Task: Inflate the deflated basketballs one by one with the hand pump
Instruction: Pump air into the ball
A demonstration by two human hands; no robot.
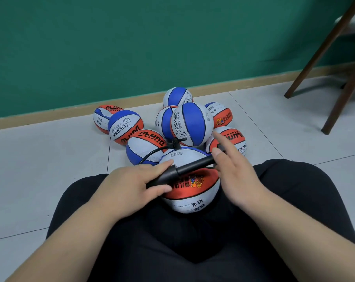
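At the bottom of the frame are the legs [193, 251] of the person, in black trousers, who sits on the floor [30, 169]. Between the knees, in the middle of the frame, lies the basketball in work [184, 202], white, orange and blue.

The hand pump [190, 166] lies across the top of this ball. Its long axis goes from lower left to upper right of the frame. The left hand [132, 184] grips the thick barrel at the lower left end, with the thumb above and the fingers curled under it. The right hand [237, 171] is at the upper right end, by the handle. Its fingers are stretched out, not wrapped around, and the handle itself is mostly hidden behind it.

In my judgement the next stroke must run along this slanted axis. The right hand is the nearer one to the handle, and the left hand has to keep the barrel steady.

A thin black hose [151, 153] goes from the barrel in a curve to the connector [175, 142] at the far side of the ball. The needle itself I cannot see.

Just behind is a pile of other basketballs [190, 124]. Some look dented, but I cannot tell this for each one. Further are a wooden skirting board [50, 117], a green wall [111, 47], and brown chair legs [319, 55] at the upper right.
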